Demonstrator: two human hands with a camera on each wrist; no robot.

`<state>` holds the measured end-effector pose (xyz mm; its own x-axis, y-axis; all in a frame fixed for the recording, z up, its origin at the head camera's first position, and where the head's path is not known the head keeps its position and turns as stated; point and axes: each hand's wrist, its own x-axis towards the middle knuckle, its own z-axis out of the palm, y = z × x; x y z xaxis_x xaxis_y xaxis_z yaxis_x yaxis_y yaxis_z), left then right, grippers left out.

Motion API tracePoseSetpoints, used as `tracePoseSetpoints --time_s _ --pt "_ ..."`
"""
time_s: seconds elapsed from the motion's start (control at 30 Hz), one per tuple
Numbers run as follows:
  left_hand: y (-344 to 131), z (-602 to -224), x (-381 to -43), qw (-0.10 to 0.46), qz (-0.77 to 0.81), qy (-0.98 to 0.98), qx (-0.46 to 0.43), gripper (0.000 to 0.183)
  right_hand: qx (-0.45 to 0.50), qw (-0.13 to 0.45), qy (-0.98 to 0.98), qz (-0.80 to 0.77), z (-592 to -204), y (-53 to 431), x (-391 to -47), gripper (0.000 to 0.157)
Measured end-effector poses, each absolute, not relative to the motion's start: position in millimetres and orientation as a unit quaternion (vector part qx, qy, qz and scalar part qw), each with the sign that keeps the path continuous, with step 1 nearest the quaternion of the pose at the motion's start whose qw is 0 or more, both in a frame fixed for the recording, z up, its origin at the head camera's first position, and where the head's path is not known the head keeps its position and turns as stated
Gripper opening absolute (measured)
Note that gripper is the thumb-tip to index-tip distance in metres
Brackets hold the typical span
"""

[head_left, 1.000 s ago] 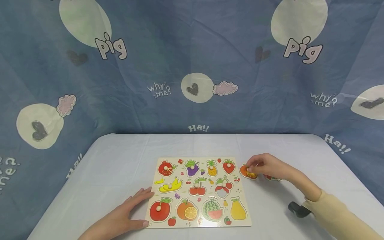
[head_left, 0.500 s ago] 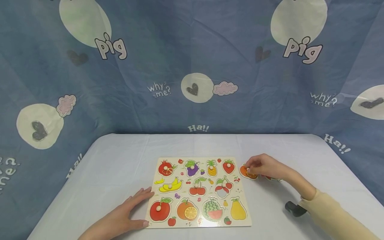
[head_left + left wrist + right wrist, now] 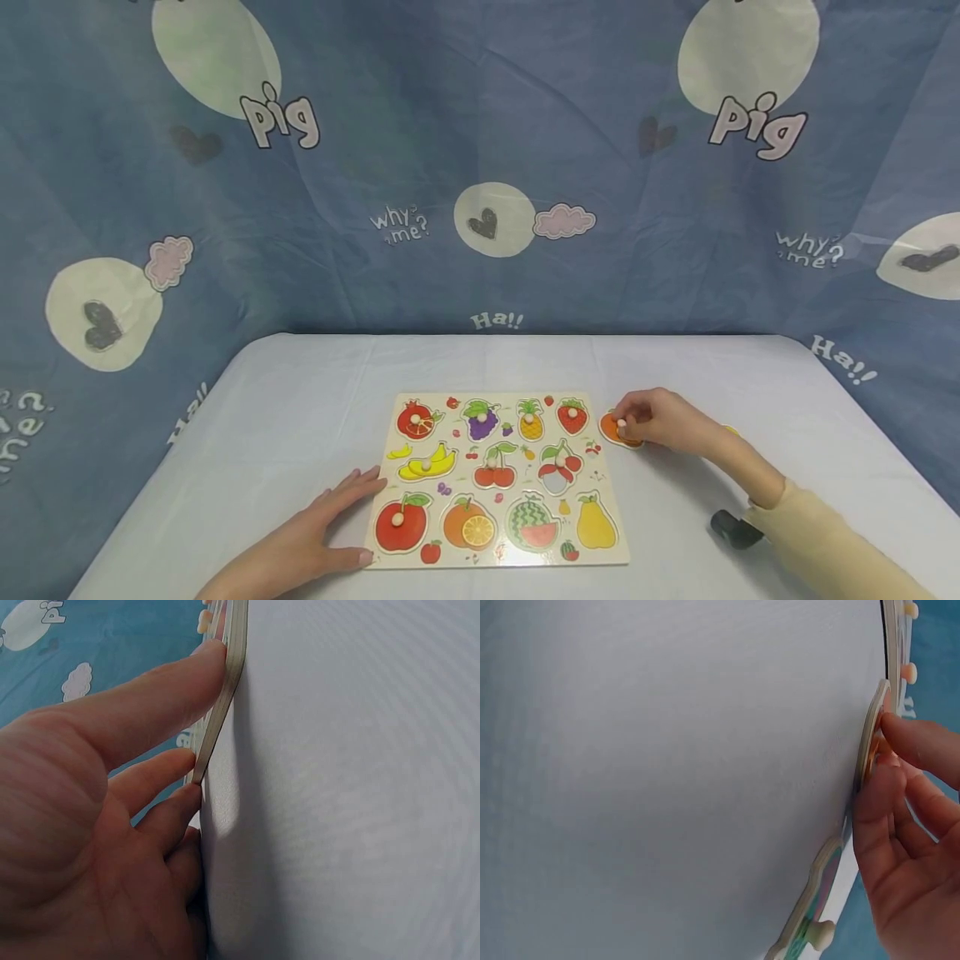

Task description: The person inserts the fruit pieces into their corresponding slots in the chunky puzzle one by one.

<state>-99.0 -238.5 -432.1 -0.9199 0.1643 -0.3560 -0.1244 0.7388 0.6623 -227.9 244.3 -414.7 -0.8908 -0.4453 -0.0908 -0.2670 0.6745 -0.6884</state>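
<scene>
A plain, pale cream sleeve (image 3: pixel 847 546) covers the right arm (image 3: pixel 750 471), its cuff (image 3: pixel 777 507) ending partway along the forearm. Just beside the cuff juts a small, rounded black piece (image 3: pixel 733 530), its exact form hard to make out. The left hand (image 3: pixel 303 540) and right hand (image 3: pixel 666 419) are bare, with slender fingers (image 3: pixel 159 772)

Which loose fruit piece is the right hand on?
The orange piece, beside the board's right edge: the right hand pinches it. The partly green piece lies apart from the hand, untouched.
</scene>
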Motion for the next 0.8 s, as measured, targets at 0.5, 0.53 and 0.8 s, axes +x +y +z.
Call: tracePoseSetpoints --time_s 0.5,0.53,0.8 --pt "-239.4 -432.4 -98.8 0.200 0.361 0.911 0.010 0.093 -0.211 0.105 0.907 -0.350 -415.9 243.5 -225.7 0.014" --pt "-239.4 -432.3 -98.7 0.200 0.362 0.910 0.010 0.093 -0.214 0.104 0.906 -0.349 -415.7 243.6 -225.6 0.014" --pt "-238.8 -432.4 -98.1 0.203 0.364 0.909 0.008 0.093 -0.223 0.096 0.907 -0.345 -414.4 243.4 -223.4 0.011"
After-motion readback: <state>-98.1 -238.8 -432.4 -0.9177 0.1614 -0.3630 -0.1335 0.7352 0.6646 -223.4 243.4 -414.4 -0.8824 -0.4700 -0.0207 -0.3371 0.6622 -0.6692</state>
